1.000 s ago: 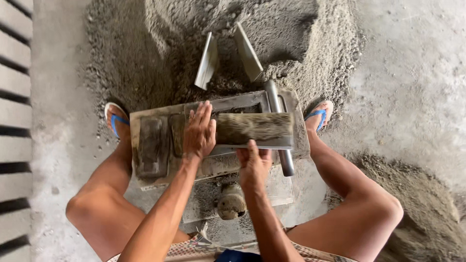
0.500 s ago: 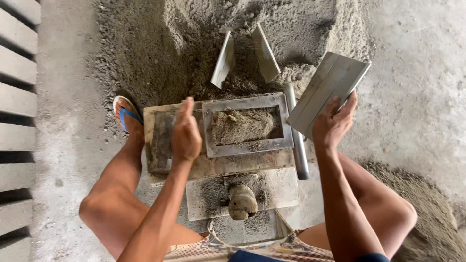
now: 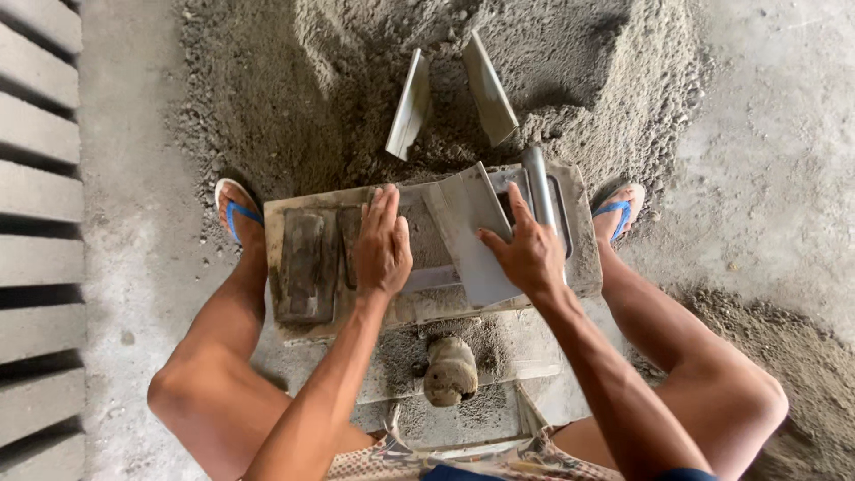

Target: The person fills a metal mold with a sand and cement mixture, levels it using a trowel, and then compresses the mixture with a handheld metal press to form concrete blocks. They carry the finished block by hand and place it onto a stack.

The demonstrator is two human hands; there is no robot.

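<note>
A metal block mould [image 3: 570, 267] sits on the ground between my feet, caked with grey mortar. My left hand [image 3: 381, 242] lies flat on the mould's top, fingers together, beside a dark rectangular cavity [image 3: 307, 265]. My right hand [image 3: 527, 251] presses a flat grey metal plate [image 3: 468, 232] down onto the mould's filled opening, fingers spread over the plate's edge. A metal bar handle [image 3: 540, 185] runs along the mould's right side, just past my right fingers. Below the mould, a rounded mortar-crusted knob [image 3: 450, 370] stands on a lower plate.
A heap of damp grey sand-cement mix [image 3: 285, 98] fills the ground ahead, with two metal plates [image 3: 408, 118] [image 3: 490, 89] stuck upright in it. Finished grey blocks [image 3: 40, 187] lie in rows at the left. My feet wear blue-strapped sandals [image 3: 239, 214] [image 3: 616, 207].
My right hand lifted the metal plate off to the right, then brought it back down onto the mould's opening. My left hand has stayed on the mould top.
</note>
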